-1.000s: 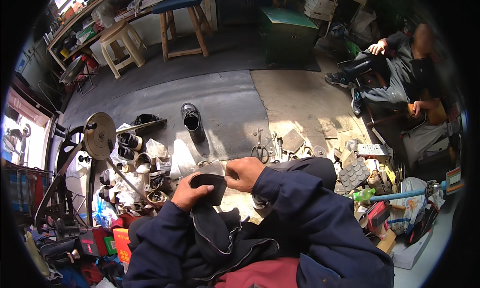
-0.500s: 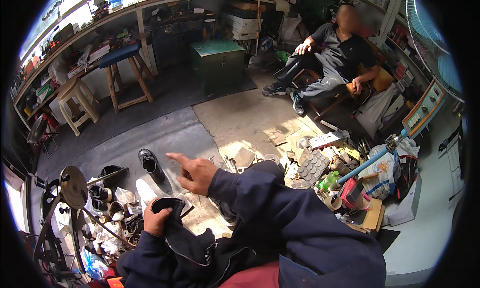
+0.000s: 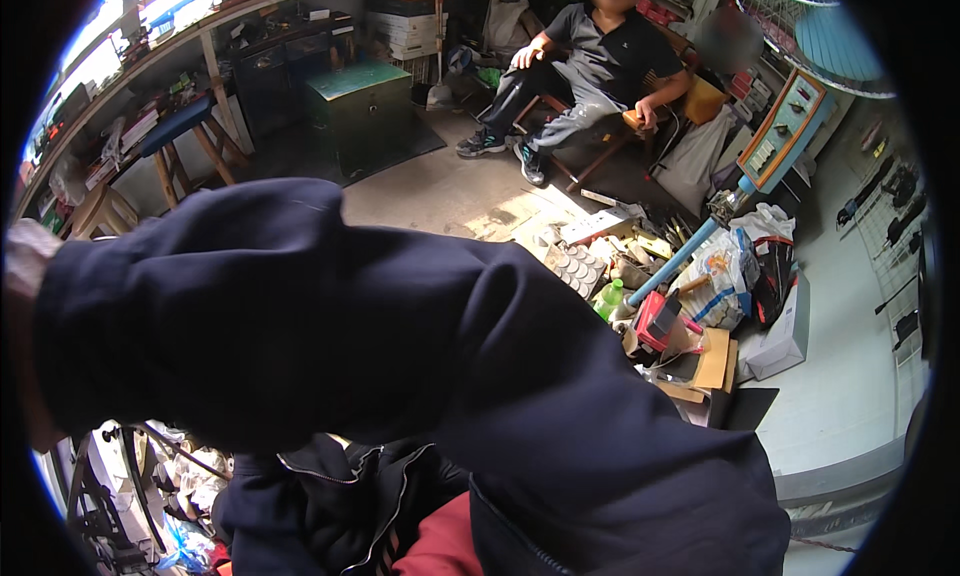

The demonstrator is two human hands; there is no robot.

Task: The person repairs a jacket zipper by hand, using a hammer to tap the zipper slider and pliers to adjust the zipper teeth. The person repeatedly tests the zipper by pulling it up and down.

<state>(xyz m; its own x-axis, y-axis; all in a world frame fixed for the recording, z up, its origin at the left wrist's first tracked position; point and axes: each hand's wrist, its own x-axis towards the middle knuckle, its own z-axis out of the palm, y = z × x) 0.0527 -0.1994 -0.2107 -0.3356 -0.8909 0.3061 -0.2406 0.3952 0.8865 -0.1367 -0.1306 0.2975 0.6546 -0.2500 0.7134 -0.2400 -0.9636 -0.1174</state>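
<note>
Leftmost, the blurred right hand (image 3: 28,256) is cut off by the view's edge, neither hand's grip can be told, and below the navy sleeve (image 3: 290,316) a black zippered item (image 3: 367,498) is seen beside red cloth (image 3: 445,542).

Blown-out glare at upper-left windows (image 3: 172,4), sunlit patch on dim floor (image 3: 492,220), curved edges, black fisheye rim

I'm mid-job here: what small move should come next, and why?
Probably draw the right hand back toward the black zippered piece: the hand is at the far left edge, its dark blue sleeve crosses much of the view, the piece shows only partly, and the left hand is out of sight.
</note>
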